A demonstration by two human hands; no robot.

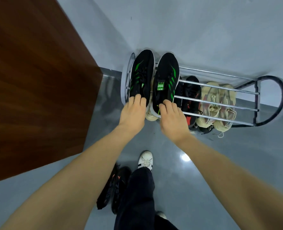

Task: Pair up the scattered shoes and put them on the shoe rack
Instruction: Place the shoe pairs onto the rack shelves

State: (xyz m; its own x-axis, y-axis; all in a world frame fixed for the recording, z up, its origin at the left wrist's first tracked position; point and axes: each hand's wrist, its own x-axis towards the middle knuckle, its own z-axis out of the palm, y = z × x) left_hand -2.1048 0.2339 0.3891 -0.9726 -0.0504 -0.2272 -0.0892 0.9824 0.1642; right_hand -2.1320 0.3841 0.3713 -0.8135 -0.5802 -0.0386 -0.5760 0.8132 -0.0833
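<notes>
Head view, looking down on a chrome-barred shoe rack [220, 101] set against a pale wall. Both forearms reach forward, extended and nearly parallel, wrists straight, palms down. The left hand [133, 113] grips the heel of the left black-and-green sneaker [142, 77], fingers curled over the heel collar. The right hand [172, 117] grips the heel of the right black-and-green sneaker [166, 80] in the same manner. The two sneakers lie side by side, toes toward the wall, on the top tier at the rack's left end. On the tier beneath, a black-and-red pair [191, 98] sits mid-rack and a beige knit pair [217, 105] to its right; a further beige shoe [151, 116] shows under the held sneakers. In front of the rack, on the grey floor, a black-and-orange pair [115, 188] lies beside the person's white shoe [145, 159].
</notes>
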